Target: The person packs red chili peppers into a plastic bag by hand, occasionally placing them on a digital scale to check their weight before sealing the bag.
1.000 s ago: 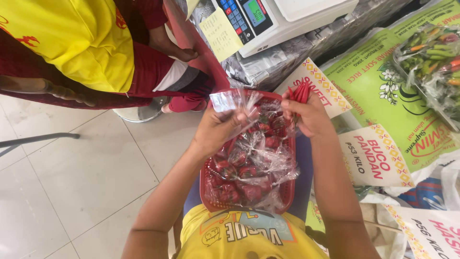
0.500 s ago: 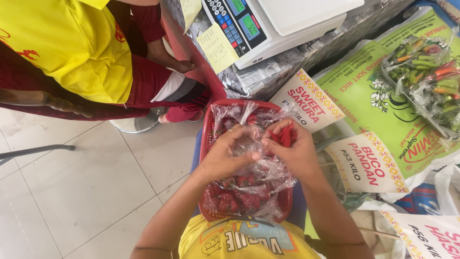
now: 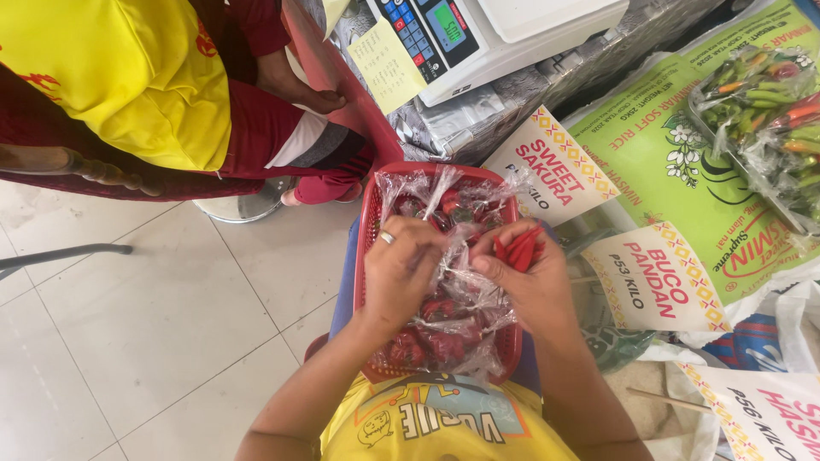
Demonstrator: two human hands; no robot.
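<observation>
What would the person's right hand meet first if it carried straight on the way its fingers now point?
Probably the left hand, whose fingers are close by; the right hand points left across the clear plastic bags in the red basket. Depth is unclear.

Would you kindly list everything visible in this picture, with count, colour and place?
basket: one, red plastic, on the person's lap.
clear bags: several, holding red chillies, in the basket.
red chillies: a small bunch, in the right hand.
scale: one, white, top centre.
price cards: four or so, white with red lettering, right side.
rice sack: one, green, right.
mixed chillies: bagged, green and orange, top right.
seated person: one, yellow top, top left.
left hand: ringed, gripping a bag.
right hand: holding chillies.
</observation>
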